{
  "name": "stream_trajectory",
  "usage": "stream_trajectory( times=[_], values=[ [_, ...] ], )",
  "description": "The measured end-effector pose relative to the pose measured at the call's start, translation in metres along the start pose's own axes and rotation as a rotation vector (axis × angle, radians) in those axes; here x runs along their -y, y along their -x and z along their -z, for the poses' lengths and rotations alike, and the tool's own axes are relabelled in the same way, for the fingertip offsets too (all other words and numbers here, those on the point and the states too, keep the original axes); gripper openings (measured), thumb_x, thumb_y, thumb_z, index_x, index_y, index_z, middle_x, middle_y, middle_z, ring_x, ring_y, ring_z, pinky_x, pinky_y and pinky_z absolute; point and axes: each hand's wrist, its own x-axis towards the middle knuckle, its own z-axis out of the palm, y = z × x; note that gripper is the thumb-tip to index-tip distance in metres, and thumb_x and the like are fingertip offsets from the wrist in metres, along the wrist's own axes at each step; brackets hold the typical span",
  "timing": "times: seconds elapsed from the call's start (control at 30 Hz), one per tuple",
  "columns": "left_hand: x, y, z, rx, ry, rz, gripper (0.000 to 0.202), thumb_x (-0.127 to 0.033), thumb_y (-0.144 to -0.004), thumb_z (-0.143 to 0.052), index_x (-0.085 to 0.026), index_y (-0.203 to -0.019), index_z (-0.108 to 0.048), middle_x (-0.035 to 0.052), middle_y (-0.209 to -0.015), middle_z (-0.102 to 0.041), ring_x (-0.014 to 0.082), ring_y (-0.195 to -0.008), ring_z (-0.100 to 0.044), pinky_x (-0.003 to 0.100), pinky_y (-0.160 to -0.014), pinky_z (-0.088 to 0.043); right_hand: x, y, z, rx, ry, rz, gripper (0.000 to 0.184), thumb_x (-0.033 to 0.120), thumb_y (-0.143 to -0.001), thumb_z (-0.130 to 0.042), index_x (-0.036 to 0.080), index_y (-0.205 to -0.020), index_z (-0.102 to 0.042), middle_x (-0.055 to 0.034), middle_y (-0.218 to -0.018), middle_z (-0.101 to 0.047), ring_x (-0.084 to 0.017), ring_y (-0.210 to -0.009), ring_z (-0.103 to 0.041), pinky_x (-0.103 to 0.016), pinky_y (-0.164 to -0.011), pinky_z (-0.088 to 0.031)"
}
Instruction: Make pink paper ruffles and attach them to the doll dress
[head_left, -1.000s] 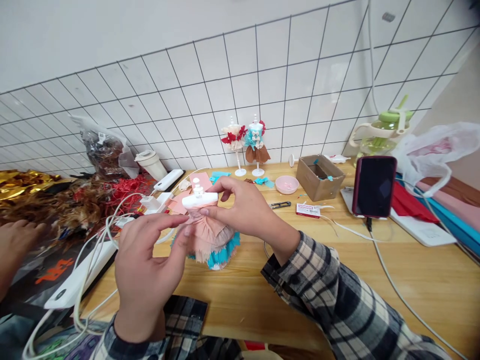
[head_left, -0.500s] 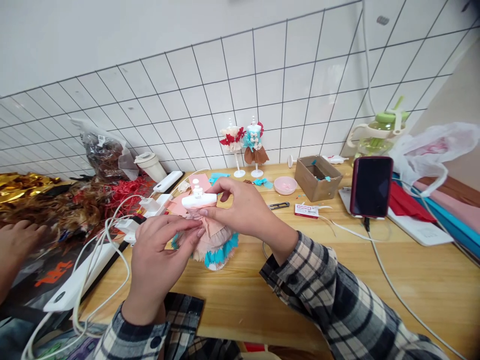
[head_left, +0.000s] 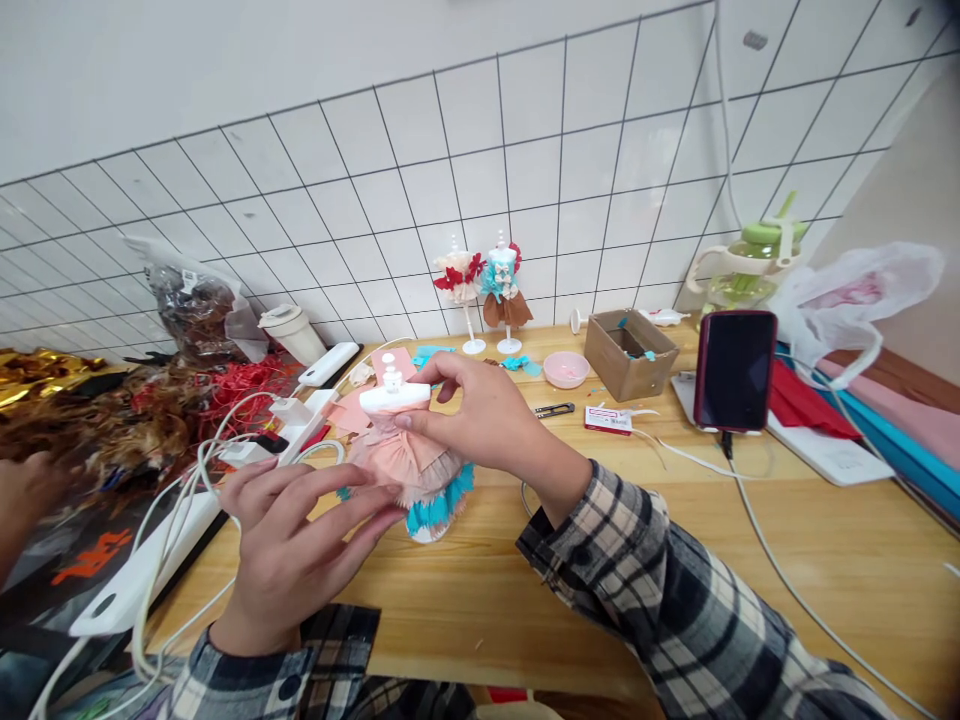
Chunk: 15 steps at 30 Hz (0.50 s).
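Note:
A miniature dress form [head_left: 394,398], white with a knobbed neck, stands tilted in front of me. It wears a dress of pleated pink paper or cloth [head_left: 409,455] over a turquoise ruffle [head_left: 442,505]. My right hand [head_left: 480,410] grips the form at its shoulder and bodice, thumb in front and fingers behind. My left hand [head_left: 300,540] is beside the skirt's lower left edge, its fingers apart and the tips touching the pink layer. The stand under the skirt is mostly hidden.
Two dressed miniature forms [head_left: 502,285] stand by the tiled wall. Nearby are a pink bowl [head_left: 566,370], a cardboard box [head_left: 630,355], thread snips [head_left: 555,410] and a propped phone [head_left: 735,370]. Cables and a power strip [head_left: 142,570] lie left, near another person's hand [head_left: 26,495].
My left hand has let go of the bodice front and moved down and left to the skirt, its fingers spreading. The right hand keeps its grip.

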Motion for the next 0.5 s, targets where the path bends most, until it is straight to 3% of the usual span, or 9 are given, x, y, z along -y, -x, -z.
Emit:
stream_trajectory(
  times=[0.07, 0.23, 0.5],
  values=[
    [0.002, 0.002, 0.001, 0.016, -0.027, -0.003, 0.023, -0.029, -0.077, -0.073, -0.044, -0.093, -0.07, -0.0014, -0.091, -0.072, 0.0237, -0.083, -0.061, 0.052, -0.09, -0.04, 0.0, 0.0, 0.0, 0.009, 0.001, 0.007, 0.027, 0.039, -0.073, -0.074, 0.022, -0.091, -0.064, 0.0016, -0.09, -0.068, -0.013, -0.079, -0.058, -0.025, -0.066, -0.04],
    [-0.001, -0.002, 0.008, -0.081, 0.029, -0.073, 0.027, -0.019, -0.074, -0.071, -0.04, -0.09, -0.072, -0.003, -0.091, -0.073, 0.0236, -0.08, -0.063, 0.054, -0.088, -0.041, 0.0, 0.0, 0.001, 0.013, -0.002, 0.012, 0.027, 0.04, -0.073, -0.074, 0.022, -0.091, -0.065, 0.0019, -0.088, -0.067, -0.013, -0.078, -0.057, -0.025, -0.067, -0.04],
    [0.007, 0.007, 0.009, -0.043, -0.048, -0.065, 0.021, -0.03, -0.076, -0.068, -0.045, -0.091, -0.07, -0.0091, -0.08, -0.074, 0.0252, -0.081, -0.067, 0.057, -0.094, -0.035, -0.002, 0.0, 0.0, 0.0, -0.01, 0.038, 0.029, 0.043, -0.073, -0.074, 0.021, -0.089, -0.064, 0.0029, -0.085, -0.067, -0.012, -0.076, -0.057, -0.024, -0.065, -0.04]
  ],
)
